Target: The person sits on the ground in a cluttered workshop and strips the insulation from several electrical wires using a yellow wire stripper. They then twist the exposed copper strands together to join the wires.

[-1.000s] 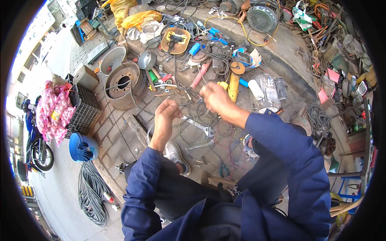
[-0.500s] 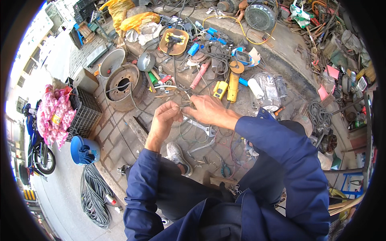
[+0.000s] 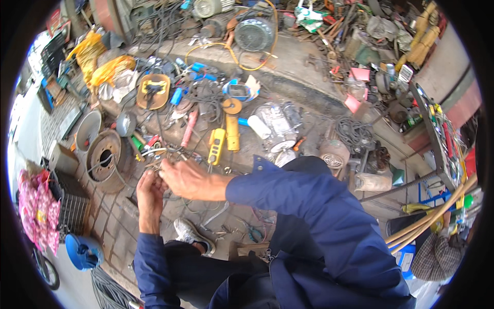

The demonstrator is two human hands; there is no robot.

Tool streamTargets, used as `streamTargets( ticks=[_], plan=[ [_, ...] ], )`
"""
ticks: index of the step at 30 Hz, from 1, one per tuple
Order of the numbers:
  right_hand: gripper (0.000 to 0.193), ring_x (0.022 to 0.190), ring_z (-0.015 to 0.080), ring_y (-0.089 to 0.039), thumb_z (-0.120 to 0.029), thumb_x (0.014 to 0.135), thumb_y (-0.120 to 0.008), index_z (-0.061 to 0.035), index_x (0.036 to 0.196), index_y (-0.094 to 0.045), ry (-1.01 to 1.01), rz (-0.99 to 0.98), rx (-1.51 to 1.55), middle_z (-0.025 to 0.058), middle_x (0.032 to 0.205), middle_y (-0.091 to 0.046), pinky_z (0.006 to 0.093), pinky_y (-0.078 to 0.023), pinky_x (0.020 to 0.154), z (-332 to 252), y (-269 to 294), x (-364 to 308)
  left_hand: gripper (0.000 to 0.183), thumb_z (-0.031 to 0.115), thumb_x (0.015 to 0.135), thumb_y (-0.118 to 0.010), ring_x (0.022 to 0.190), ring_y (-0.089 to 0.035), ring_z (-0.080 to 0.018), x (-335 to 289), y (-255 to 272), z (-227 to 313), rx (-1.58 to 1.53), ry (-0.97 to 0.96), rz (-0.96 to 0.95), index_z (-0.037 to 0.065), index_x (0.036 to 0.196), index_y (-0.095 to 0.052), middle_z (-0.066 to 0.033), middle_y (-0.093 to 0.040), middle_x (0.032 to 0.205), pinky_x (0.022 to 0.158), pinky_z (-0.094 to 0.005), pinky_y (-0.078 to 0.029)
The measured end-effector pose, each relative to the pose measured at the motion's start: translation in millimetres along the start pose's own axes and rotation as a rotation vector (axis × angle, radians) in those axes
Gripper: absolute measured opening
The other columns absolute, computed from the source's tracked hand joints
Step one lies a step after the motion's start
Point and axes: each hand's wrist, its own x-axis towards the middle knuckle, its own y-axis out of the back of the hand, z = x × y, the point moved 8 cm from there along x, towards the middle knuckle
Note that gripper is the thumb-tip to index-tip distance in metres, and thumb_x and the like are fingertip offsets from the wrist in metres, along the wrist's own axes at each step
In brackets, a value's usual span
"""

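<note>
My left hand is raised with thumb and fingers pinched together. Against its fingertips, my right hand closes in a pinch too. Whatever lies between the fingers is too small and covered to name; thin wires show around and below the hands. Just beyond my right hand lies a yellow push-button control box. Beside it is a yellow angle grinder with a brown disc. A red tool handle rests farther up, among tangled dark cables.
Left of my hands stands a rusty wheel rim, near a black crate and a blue bucket. An electric motor sits on the raised step. At right are coiled cable and a person's checked sleeve.
My view has swung right, so everything sits farther left in it. The person in checked cloth has come into view. My fingertips stay together; the wrench is now hidden behind my right arm.
</note>
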Motion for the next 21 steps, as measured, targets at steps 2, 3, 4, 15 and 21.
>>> streamTargets(
  ticks=[2, 3, 4, 15, 21],
  plan=[
    [0.015, 0.058, 0.0356, -0.066, -0.010, 0.087, -0.054, 0.0015, 0.079, -0.060, 0.048, -0.036, -0.088, 0.0218, 0.069, -0.059, 0.0474, -0.052, 0.051, -2.9, -8.9, -2.0, 0.016, 0.021, 0.102, -0.055, 0.068, -0.055, -0.0106, 0.7, 4.0, -0.8, -0.097, 0.005, 0.082, 0.009, 0.091, -0.057, 0.0029, -0.054, 0.075, 0.065, -0.0278, -0.048],
    [0.016, 0.058, 0.0362, -0.066, -0.010, 0.087, -0.055, 0.0021, 0.078, -0.061, -0.025, 0.020, 0.051, 0.0219, 0.071, -0.059, 0.0479, -0.053, 0.053, 2.8, -8.5, -3.9, 0.017, 0.022, 0.103, -0.055, 0.070, -0.057, -0.0104, -0.3, 0.9, -0.7, -0.166, -0.012, 0.059, 0.008, 0.094, -0.059, 0.0021, -0.057, 0.077, 0.067, -0.0274, -0.050],
    [0.016, 0.057, 0.0369, -0.065, -0.009, 0.086, -0.055, 0.0026, 0.078, -0.062, -0.133, 0.022, 0.179, 0.0220, 0.073, -0.058, 0.0483, -0.053, 0.054, 12.1, -13.8, -6.1, 0.021, 0.026, 0.104, -0.055, 0.074, -0.060, -0.0115, -0.8, 2.3, -1.3, -0.149, -0.008, 0.087, 0.007, 0.100, -0.062, 0.0009, -0.062, 0.082, 0.072, -0.0278, -0.052],
    [0.022, 0.068, 0.0390, -0.070, -0.012, 0.087, -0.056, 0.0038, 0.078, -0.069, -0.399, 0.009, 0.348, 0.0239, 0.069, -0.066, 0.0460, -0.056, 0.060, 28.2, -25.3, -7.8, 0.028, 0.027, 0.102, -0.060, 0.094, -0.061, -0.0101, -9.2, -21.4, -13.1, 0.055, -0.154, -0.048, 0.001, 0.113, -0.067, -0.0020, -0.067, 0.105, 0.089, -0.0267, -0.049],
    [0.017, 0.070, 0.0376, -0.070, -0.013, 0.083, -0.058, 0.0012, 0.081, -0.068, -0.244, -0.201, 0.001, 0.0220, 0.075, -0.069, 0.0484, -0.054, 0.061, 9.5, -11.7, -21.2, 0.025, 0.021, 0.102, -0.061, 0.069, -0.051, -0.0039, -6.4, -6.9, -12.1, 0.501, -0.193, 0.062, 0.003, 0.085, -0.069, 0.0043, -0.063, 0.077, 0.065, -0.0217, -0.043]
  ],
)
